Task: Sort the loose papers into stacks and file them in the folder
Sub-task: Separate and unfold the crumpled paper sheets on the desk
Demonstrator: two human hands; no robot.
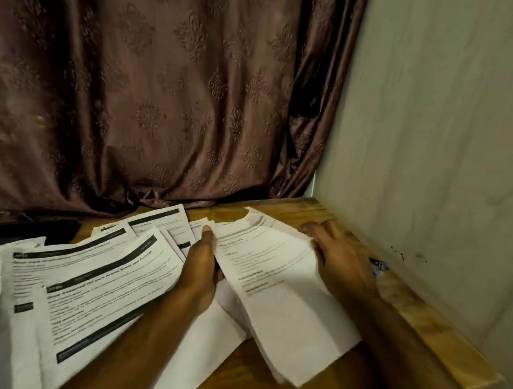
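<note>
Brown patterned curtain (153, 103) hangs behind the tabletop's far edge; pale wall (431, 142) runs along its right edge. Wooden tabletop (295, 208) shows bare at the far right corner and down the right edge.

Loose papers (95, 290) cover the left and middle of the tabletop, fanned and overlapping, printed sheets with dark header bars, spilling past the left of view. A separate small stack (281, 282) lies right of centre, tilted, top corner pointing at the far right corner, near end reaching the near edge.

Dark flat object (44, 230) at the far left edge, partly under the papers; can't tell if it's the folder.

Left hand (200, 268) sits between the fan and the stack, thumb extended along the stack's left edge, fingers tucked under the sheets, gripping that edge. Right hand (340, 255) lies flat on the stack's right edge, fingers straight and spread, pressing, not curled.

Pen (379, 264) with blue parts lies by the right edge, just beyond the right hand.
</note>
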